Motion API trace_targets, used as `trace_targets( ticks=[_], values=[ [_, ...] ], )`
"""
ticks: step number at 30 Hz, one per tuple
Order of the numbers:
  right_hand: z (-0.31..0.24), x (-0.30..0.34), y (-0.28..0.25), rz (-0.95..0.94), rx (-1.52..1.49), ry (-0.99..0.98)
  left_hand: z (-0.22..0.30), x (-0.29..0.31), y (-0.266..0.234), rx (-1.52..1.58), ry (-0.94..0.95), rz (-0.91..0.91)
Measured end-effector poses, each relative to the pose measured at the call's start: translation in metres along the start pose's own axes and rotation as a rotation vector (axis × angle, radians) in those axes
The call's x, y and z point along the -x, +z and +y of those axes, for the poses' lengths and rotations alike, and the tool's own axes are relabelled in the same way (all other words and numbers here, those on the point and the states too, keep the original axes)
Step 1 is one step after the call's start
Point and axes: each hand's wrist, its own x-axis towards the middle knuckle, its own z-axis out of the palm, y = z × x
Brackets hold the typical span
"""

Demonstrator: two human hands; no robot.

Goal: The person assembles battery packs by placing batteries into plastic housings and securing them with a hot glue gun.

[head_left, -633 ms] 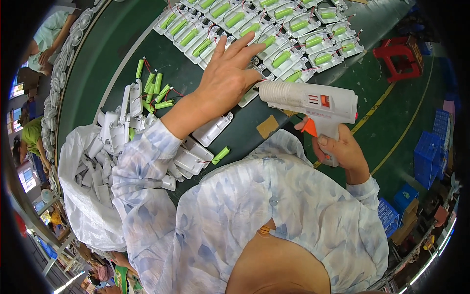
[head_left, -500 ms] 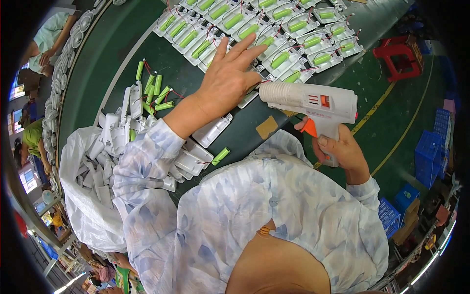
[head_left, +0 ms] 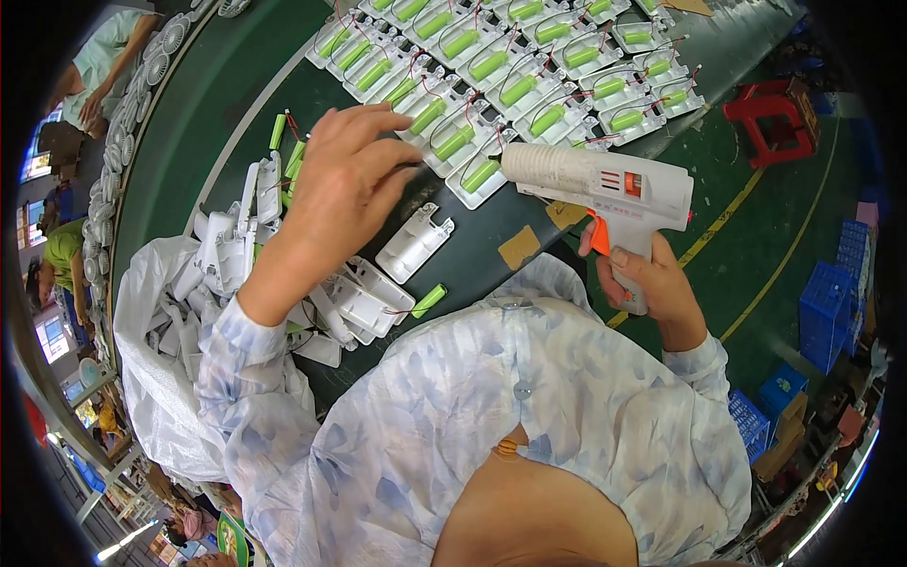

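Note:
My right hand [head_left: 652, 283] is closed round the handle of a white glue gun [head_left: 590, 184] with an orange trigger. Its nozzle points left, beside a white plastic housing [head_left: 491, 192] that has a green battery [head_left: 480, 176] lying in it. Fingers apart and holding nothing, my left hand [head_left: 350, 175] hovers over the table, between the rows of filled housings and the loose parts. Under its wrist side lie empty white housings [head_left: 373, 298], with a single one [head_left: 414, 244] apart from them. Loose green batteries [head_left: 295, 163] with wires are partly hidden behind this hand.
A white plastic bag [head_left: 151, 378] full of white parts stands at the left. Rows of housings with batteries [head_left: 520, 90] cover the table's far side. Brown tape [head_left: 519, 248] marks its edge. A red stool [head_left: 773, 123] and blue crates [head_left: 824, 312] are at the right; people sit far left.
My left hand has moved left and nearer, away from the rows of housings, uncovering the nearest filled ones. The glue gun has shifted only slightly.

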Motion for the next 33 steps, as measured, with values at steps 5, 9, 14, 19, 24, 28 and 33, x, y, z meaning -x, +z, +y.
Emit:
trace_targets(
  ticks=[5, 9, 14, 19, 24, 28, 33],
  values=[
    [0.003, 0.009, -0.004, -0.001, 0.034, 0.008, -0.016, 0.026, -0.016, 0.050, -0.225, -0.069],
    [0.006, 0.011, -0.005, 0.008, 0.054, 0.046, -0.017, 0.040, -0.015, 0.148, -0.350, -0.177],
    [0.003, 0.012, -0.007, 0.010, -0.023, 0.009, 0.000, 0.042, -0.014, 0.246, -0.302, -0.390],
    [0.003, 0.005, -0.005, -0.005, 0.020, -0.014, 0.017, 0.052, 0.017, 0.016, -0.188, -0.334],
    [0.009, 0.004, -0.007, -0.041, -0.062, 0.016, 0.029, 0.061, 0.041, -0.073, -0.086, -0.383],
    [0.019, 0.004, -0.012, -0.041, -0.171, -0.007, 0.018, 0.060, 0.043, -0.108, -0.135, -0.311],
    [0.022, -0.001, -0.019, -0.143, -0.342, -0.010, 0.000, 0.056, 0.041, -0.052, -0.158, -0.262]
  ],
)
